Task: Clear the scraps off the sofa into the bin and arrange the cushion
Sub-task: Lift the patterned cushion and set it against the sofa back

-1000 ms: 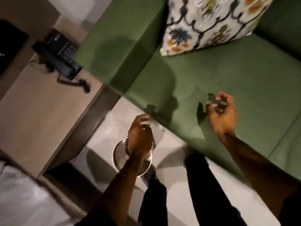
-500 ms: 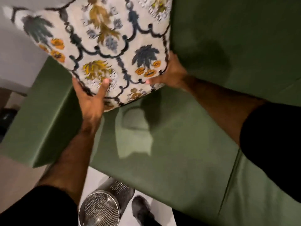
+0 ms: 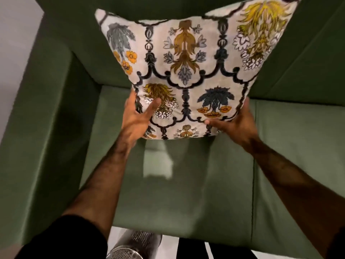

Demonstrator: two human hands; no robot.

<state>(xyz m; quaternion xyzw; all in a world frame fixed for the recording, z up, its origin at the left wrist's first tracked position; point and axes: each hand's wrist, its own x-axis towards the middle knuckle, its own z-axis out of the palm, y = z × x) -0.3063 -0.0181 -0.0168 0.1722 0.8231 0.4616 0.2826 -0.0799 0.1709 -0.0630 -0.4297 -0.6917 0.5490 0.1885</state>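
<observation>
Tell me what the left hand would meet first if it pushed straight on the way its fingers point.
The left hand already grips the patterned cushion by its lower left corner; pushing on, it would probably press the cushion into the green sofa backrest behind it, though depth is unclear.

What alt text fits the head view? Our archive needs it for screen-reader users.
Both hands, left hand and right hand, hold a floral-patterned cushion by its lower corners above a green sofa. A metal mesh bin stands on the floor at the bottom edge.
</observation>
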